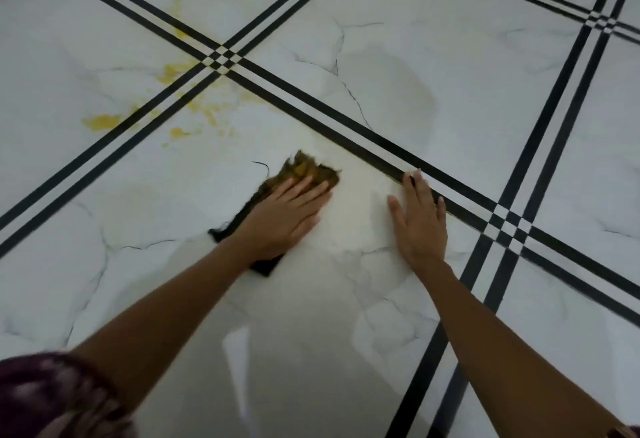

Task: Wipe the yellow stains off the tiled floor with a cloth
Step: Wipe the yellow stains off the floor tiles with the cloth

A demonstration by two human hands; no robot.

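My left hand (289,214) lies flat with straight fingers on a dark cloth (311,169), pressing it to the white marbled tiled floor (433,91). The cloth's far end is soaked yellow-brown and its dark near corner (265,266) sticks out below my wrist. To its right, my right hand (420,224) rests flat on the floor with spread fingers, its fingertips at a black tile stripe. Yellow stains (104,121) lie up and to the left of the cloth, with more yellow stains (207,108) around the stripe crossing. A pale wet smear lies between my hands.
Double black stripes (381,141) cross the floor diagonally, meeting at crossings at the upper middle (223,58) and at the right (509,224). A dark patterned sleeve (52,399) fills the bottom left corner. A loose dark thread (263,165) lies just left of the cloth.
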